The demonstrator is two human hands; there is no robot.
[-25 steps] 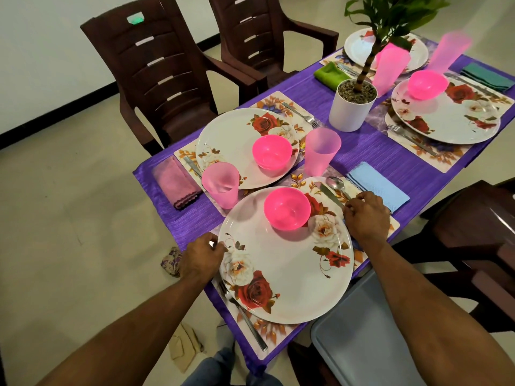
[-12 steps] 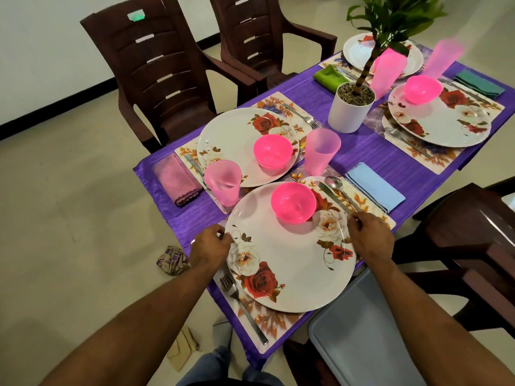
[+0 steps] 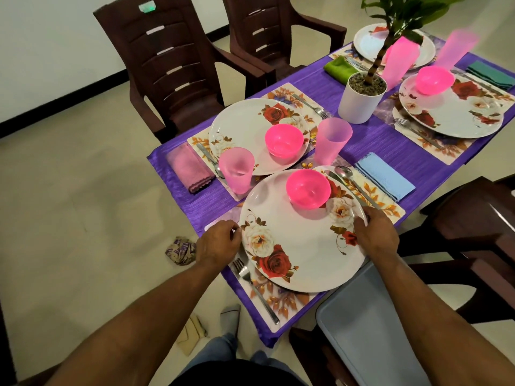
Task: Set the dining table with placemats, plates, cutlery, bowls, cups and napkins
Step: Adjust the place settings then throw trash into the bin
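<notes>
White plate (image 3: 302,246): nearest, rose-printed, on a leaf-patterned placemat (image 3: 281,300); sits farther up the mat than half a second ago, baring more of the fork (image 3: 255,288).
Left hand (image 3: 218,246): fingers curled, pinching the plate's left rim, as before.
Right hand (image 3: 374,236): fingers curled over the right rim, gripping it.
Pink bowl (image 3: 308,188): rides on the plate's far part.
Spoon (image 3: 354,185): beside the plate's right edge.
Blue napkin (image 3: 384,179): just right of the mat.
Second setting (image 3: 259,135): plate, bowl, cup beyond.
</notes>
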